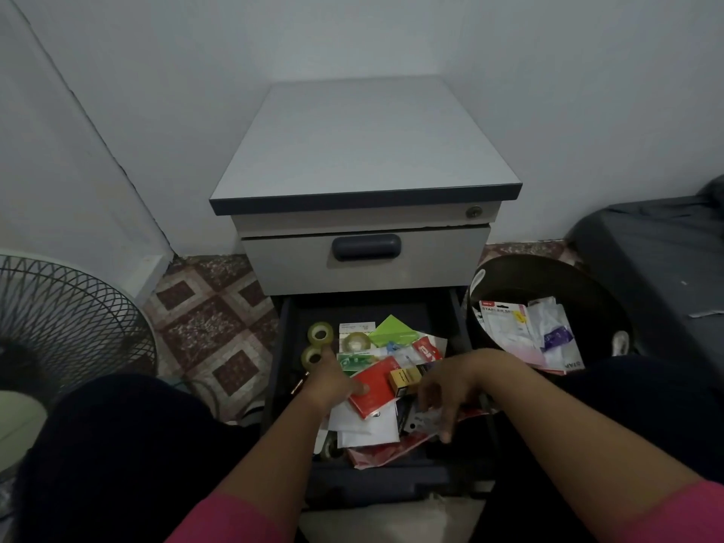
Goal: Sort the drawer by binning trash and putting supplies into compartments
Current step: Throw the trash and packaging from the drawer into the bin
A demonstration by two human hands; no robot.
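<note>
Nearest the camera, two pink sleeves (pixel 235 515) frame bare forearms reaching into the open lower drawer (pixel 391 480) of a small grey cabinet (pixel 364 150). On the right, the right hand (pixel 450 389) hangs palm down over the near part of the drawer, its fingers curled down round a clear, crinkled plastic wrapper (pixel 425 421) that lies directly under the fingertips; a red plastic sheet (pixel 376 452) and white papers (pixel 364 425) lie just beside it. To the left, the left hand (pixel 333 380) rests with straight, relaxed fingers on the clutter, its thumb on a red packet (pixel 378 380) and its forefinger stretched toward two rolls of clear tape (pixel 319 333) at the drawer's far left. A small yellow box (pixel 403 380) sits between the two hands, touching the red packet. Farther in lie a third tape roll (pixel 356 340), a green packet (pixel 391 331) and a small red-and-white packet (pixel 427 348). Right of the drawer stands a dark round bin (pixel 548 276) holding empty staple packaging (pixel 505 331) and clear wrappers. Above the open drawer, the upper drawer is closed. Far left, a fan grille (pixel 66 319) stands on the patterned tile floor (pixel 211 319).
</note>
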